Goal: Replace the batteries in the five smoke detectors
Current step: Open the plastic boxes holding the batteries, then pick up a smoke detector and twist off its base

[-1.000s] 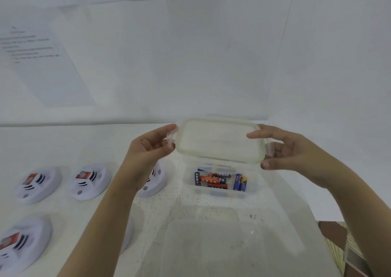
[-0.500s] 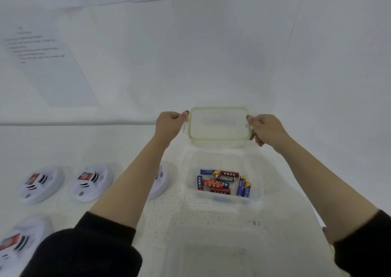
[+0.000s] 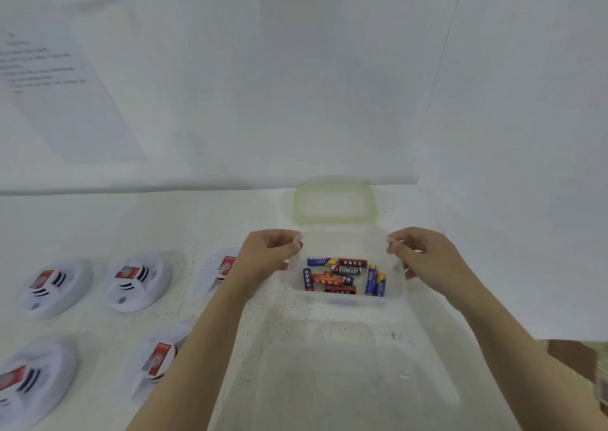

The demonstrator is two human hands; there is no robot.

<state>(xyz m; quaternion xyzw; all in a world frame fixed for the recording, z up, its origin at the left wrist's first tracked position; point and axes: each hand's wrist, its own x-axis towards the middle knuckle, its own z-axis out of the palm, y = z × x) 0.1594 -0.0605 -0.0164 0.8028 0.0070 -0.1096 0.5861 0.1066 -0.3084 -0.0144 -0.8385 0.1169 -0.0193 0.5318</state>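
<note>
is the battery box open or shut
Open: the lid lies flat behind the box, off it, and the batteries inside show uncovered.

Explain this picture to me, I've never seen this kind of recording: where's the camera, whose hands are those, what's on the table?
No machine here: a person wears a wide-angle camera on the head, looking down at their own bare hands. The left hand and right hand grip the sides of a small clear box of batteries. Its green-rimmed lid lies behind it. Five white smoke detectors sit on the table to the left; a bigger clear tub stands nearest.
</note>
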